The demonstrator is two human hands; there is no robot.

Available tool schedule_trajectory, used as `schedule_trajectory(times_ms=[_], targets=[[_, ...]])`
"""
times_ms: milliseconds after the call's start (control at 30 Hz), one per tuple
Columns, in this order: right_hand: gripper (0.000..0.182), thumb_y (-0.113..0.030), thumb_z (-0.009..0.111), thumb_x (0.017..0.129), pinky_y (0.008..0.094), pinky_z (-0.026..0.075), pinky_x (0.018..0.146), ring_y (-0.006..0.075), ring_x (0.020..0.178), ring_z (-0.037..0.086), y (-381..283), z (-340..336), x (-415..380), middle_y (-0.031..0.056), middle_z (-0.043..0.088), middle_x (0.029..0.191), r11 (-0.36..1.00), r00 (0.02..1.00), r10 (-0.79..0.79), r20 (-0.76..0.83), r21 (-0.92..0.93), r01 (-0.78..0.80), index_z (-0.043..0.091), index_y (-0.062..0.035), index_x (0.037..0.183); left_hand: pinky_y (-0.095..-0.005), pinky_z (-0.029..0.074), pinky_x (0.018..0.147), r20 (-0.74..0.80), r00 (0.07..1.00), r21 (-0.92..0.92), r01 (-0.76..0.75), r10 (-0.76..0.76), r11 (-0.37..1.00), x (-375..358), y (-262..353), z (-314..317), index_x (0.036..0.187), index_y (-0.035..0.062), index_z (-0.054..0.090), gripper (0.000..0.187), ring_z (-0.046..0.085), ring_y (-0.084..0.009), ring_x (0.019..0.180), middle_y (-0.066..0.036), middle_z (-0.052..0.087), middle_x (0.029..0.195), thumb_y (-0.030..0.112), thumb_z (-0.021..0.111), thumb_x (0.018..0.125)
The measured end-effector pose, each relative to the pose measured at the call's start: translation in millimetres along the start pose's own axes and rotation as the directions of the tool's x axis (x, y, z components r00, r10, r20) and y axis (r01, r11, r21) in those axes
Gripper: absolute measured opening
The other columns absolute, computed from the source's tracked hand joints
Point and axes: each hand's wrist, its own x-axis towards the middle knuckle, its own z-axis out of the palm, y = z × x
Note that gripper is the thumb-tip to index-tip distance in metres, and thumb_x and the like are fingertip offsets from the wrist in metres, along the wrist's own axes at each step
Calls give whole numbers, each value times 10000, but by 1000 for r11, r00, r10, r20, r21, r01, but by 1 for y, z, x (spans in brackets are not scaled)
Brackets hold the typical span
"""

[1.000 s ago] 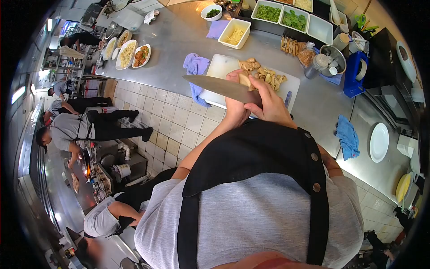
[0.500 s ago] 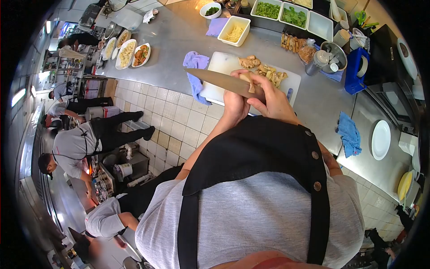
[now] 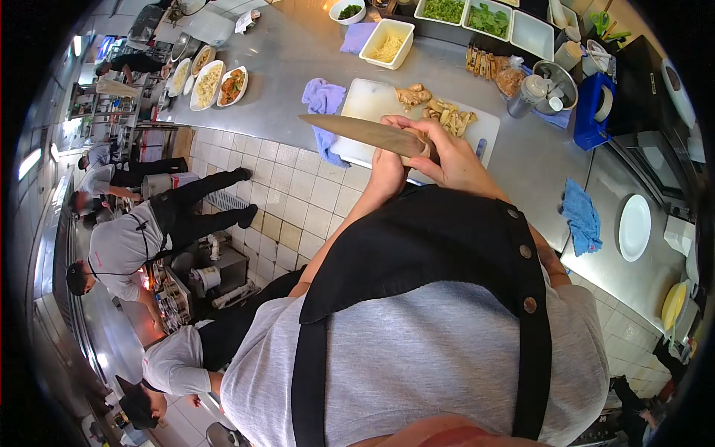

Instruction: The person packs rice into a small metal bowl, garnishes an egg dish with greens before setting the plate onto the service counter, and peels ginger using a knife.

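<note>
A broad-bladed knife [image 3: 350, 132] extends leftward from my hands, its tip out over the purple cloth. My right hand [image 3: 454, 160] is closed round its handle end, the handle itself hidden. My left hand [image 3: 389, 171] sits beneath the blade, fingers curled up behind it, closed on a piece of ginger [image 3: 418, 146] that is mostly covered by fingers and blade. Both hands are together above the near edge of a white cutting board [image 3: 363, 98]. On the board lie a knobbly ginger root [image 3: 412, 94] and a pile of ginger pieces [image 3: 450, 117].
A purple cloth [image 3: 322, 97] hangs over the counter edge. Noodle-like strips fill a white tub [image 3: 406, 37]. Bottles [image 3: 527, 97], a blue tape dispenser [image 3: 588, 123] and a blue cloth [image 3: 581, 216] are rightward. Filled dishes [image 3: 207, 86] stand left. Several co-workers [image 3: 123, 246] stand behind at left.
The knife has shifted slightly left, and my right thumb and fingers have closed in, covering more of the ginger piece. At left, a co-worker's legs have moved.
</note>
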Motion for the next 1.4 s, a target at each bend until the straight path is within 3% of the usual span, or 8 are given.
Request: schedule_trajectory(times_ms=[267,367,467,667,767,967,1267,1400], targets=[[320,-291,590,887,360,464,579,276,647,606,23,0,9,147,609,805,995,995,-103,-5,0,103,475,-25,1023,-302,456,662,46,997,97,57,-62,994,-2,-4,-6,1159,65,412,338,539,-176,779,-102,539,975,328,317,968],[303,-315,501,936,279,414,479,143,536,521,36,-13,10,57,565,737,767,909,293,295,496,-408,480,-27,1026,-312,451,617,127,982,-43,145,-139,988,-2,0,-4,1193,60,382,398,544,-201,713,-131,554,957,388,316,977],[311,-329,458,955,217,354,430,58,504,428,39,-13,10,-2,510,716,623,915,303,267,671,-402,489,-30,1034,-317,450,605,80,970,-187,240,-229,953,1,-1,-6,1201,38,393,508,551,-230,681,-163,573,916,484,297,976],[330,-289,535,917,312,443,563,190,608,565,29,-4,6,107,583,815,977,993,119,-22,184,-113,491,-32,1120,-325,494,623,-17,982,-323,175,-190,930,8,2,0,1106,-12,486,443,604,-227,747,-153,602,931,386,326,995],[375,-261,598,877,357,460,682,272,755,601,25,-2,6,158,593,886,993,998,11,-60,118,-4,480,-41,1158,-344,528,808,-23,984,-322,158,-175,934,11,-7,-9,1140,-6,479,425,604,-208,931,-131,590,1032,365,342,985],[407,-245,634,852,374,456,756,326,883,580,25,1,4,180,582,974,995,999,29,-37,98,-25,467,-47,1165,-313,520,669,-39,984,-308,154,-174,939,11,-5,-10,1111,-13,492,331,608,-203,831,-123,588,1003,262,373,970],[283,-234,535,920,297,448,520,147,541,576,39,-7,14,108,584,773,886,952,308,1,364,-287,467,-33,1107,-318,496,675,-85,983,-205,143,-163,968,8,-9,2,1062,5,512,312,579,-182,795,-109,583,947,276,382,978],[319,-229,563,903,311,461,578,193,626,605,31,-10,7,128,598,817,963,981,189,-41,203,-177,470,-43,1146,-327,496,731,-157,980,-180,95,-124,979,14,-6,-8,1099,-5,500,332,572,-194,834,-125,578,977,273,367,976]])
